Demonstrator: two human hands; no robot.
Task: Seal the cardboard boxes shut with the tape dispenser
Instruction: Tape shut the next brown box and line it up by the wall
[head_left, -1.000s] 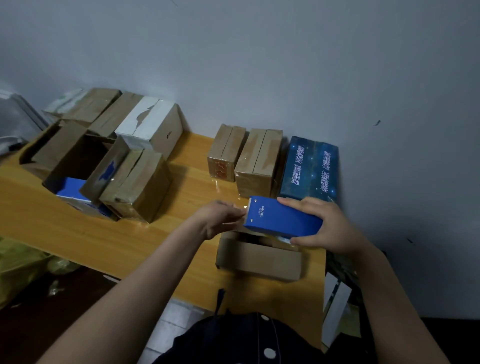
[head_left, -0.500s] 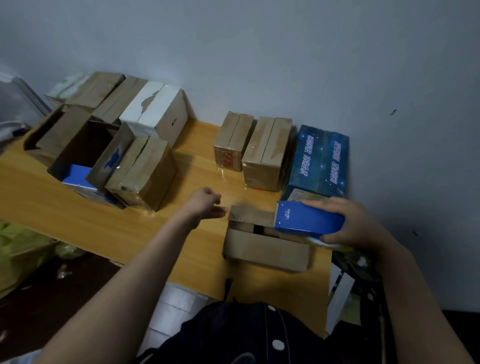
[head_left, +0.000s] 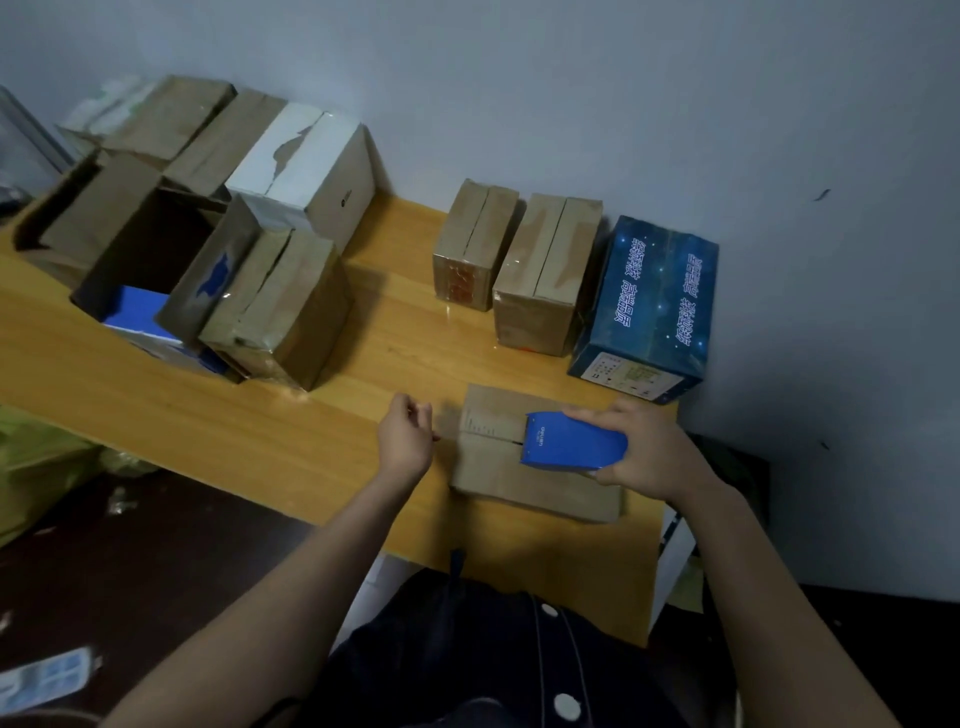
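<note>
Dispenser (head_left: 574, 448) on box (head_left: 519, 467), table (head_left: 260, 431) near edge; three boxes (head_left: 545, 275) behind; box cluster (head_left: 208, 234) left

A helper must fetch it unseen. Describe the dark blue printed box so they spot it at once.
Start at the wooden table against the grey wall. At its back right, three boxes stand in a row; the dark blue printed box is rightmost. Its neighbours, two brown cardboard boxes, are plain; it alone is blue with white lettering.
</note>
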